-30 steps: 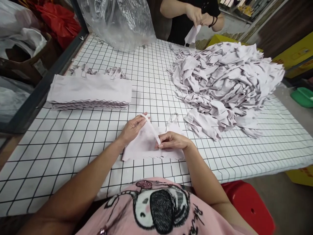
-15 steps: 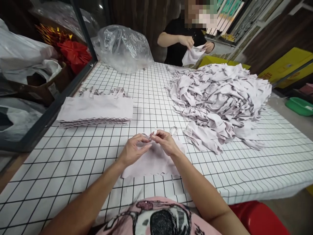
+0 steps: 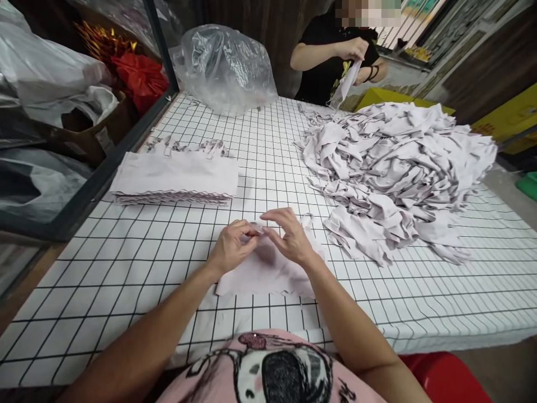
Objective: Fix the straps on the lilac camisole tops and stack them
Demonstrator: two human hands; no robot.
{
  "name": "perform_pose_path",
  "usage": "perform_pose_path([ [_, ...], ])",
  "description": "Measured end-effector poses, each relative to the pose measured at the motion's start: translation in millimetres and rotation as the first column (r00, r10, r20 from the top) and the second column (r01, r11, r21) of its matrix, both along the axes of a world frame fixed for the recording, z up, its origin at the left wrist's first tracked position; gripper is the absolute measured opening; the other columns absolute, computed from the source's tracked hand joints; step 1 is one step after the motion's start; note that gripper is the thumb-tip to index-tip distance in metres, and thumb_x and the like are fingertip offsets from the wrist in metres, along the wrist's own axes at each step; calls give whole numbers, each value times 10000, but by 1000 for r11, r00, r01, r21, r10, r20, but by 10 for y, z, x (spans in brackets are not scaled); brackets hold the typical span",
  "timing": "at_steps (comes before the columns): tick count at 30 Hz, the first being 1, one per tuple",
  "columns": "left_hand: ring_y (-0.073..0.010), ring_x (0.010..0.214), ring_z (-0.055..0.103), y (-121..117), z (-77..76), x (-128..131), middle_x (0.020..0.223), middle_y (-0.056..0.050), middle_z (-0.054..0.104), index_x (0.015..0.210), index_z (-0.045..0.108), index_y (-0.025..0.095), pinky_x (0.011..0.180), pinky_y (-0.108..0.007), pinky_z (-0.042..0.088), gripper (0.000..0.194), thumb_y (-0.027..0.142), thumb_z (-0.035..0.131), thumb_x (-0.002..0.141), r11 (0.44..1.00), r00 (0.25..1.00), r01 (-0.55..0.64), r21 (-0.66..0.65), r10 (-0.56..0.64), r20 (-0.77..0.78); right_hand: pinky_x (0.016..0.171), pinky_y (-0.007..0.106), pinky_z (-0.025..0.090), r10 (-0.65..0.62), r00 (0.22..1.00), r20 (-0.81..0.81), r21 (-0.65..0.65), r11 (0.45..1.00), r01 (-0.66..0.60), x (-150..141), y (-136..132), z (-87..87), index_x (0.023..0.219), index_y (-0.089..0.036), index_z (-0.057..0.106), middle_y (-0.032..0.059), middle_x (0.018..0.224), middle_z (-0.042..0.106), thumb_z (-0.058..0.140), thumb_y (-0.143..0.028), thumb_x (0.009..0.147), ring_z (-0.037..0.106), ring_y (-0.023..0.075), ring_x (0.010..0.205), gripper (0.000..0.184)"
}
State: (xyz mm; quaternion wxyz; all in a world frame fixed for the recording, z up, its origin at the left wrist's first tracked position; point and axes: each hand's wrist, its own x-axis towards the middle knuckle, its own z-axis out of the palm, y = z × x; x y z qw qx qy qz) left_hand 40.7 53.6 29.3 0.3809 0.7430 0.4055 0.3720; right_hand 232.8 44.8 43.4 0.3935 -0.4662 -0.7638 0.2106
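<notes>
A pale pink strapped garment [image 3: 274, 274], perhaps a camisole, lies in front of me on the checked cloth. At its top edge, my left hand [image 3: 232, 244] pinches one of its straps between thumb and fingers. My right hand [image 3: 289, 238] is beside that strap with thumb and forefinger spread apart, the thumb close to the strap. The other strap [image 3: 308, 219] stands up behind my right hand. To the left lies a neat stack of the same garments [image 3: 176, 173], straps pointing away from me.
A big heap of loose pale pink garments [image 3: 403, 162] covers the right side of the checked tablecloth [image 3: 138, 263]. A clear plastic bag [image 3: 224, 70] sits at the back. Across the table a person [image 3: 319, 50] handles a pale cloth. A red stool [image 3: 451, 380] stands at lower right.
My right fingers have come off the strap and spread apart, while my left hand still pinches it. The view has shifted slightly. The person opposite has turned the cloth they hold.
</notes>
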Motion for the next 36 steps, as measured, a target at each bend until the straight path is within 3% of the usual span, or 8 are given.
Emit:
perform_pose_path([
  [3,-183,854,585,8,7,-15,809,-38,636,790,680,200,725,-293,486,123,195,560,817,1000,1000,24,-9,-24,-20,929,406,392,172,984,40,-89,982,-168,-37,11,-27,1031,-236,649,51,955,683,547,-297,945,540,210,976,147],
  [10,-172,789,569,7,24,-17,768,-28,627,774,677,201,703,-292,460,128,187,557,815,996,994,84,4,-83,-71,899,384,415,258,966,7,-184,950,-253,52,34,-73,875,-205,589,67,964,612,574,-317,913,513,204,970,120],
  [13,-172,782,565,3,43,-15,759,-24,625,756,659,202,715,-297,458,120,193,556,816,992,988,129,1,-129,-88,872,364,436,328,941,-89,-283,897,-340,71,21,-59,824,-201,514,72,1073,592,551,-318,909,519,196,1004,150],
  [18,-171,791,558,24,82,-64,756,-19,615,736,634,201,722,-291,451,115,184,544,806,980,976,192,-46,-195,-92,643,274,410,308,928,-210,-508,777,-373,67,-9,-68,959,-203,482,9,833,578,513,-403,927,506,131,711,205],
  [23,-164,770,551,48,79,-109,772,-20,606,752,643,198,703,-289,446,110,192,546,803,975,971,200,-101,-211,-109,615,262,367,328,935,-133,-501,792,-348,93,10,-39,880,-190,543,7,801,557,524,-461,922,440,116,670,274],
  [27,-151,743,559,43,86,-115,793,-22,611,754,650,195,686,-282,454,114,215,556,814,963,967,230,-140,-242,-76,734,295,420,380,915,-134,-438,805,-399,143,32,30,787,-193,535,36,891,569,547,-423,915,503,157,848,263],
  [32,-155,781,579,40,117,-124,832,-36,625,769,648,189,707,-276,466,107,221,563,826,961,972,235,-144,-235,17,775,318,459,418,863,-285,-557,660,-504,160,112,164,895,-187,528,38,927,601,548,-414,920,569,152,836,230],
  [36,-152,763,558,53,144,-147,782,-17,595,740,613,195,724,-280,459,89,219,568,813,976,982,190,-106,-190,7,736,283,440,459,849,-262,-544,656,-523,104,230,235,921,-174,566,31,910,602,562,-406,912,542,134,801,232],
])
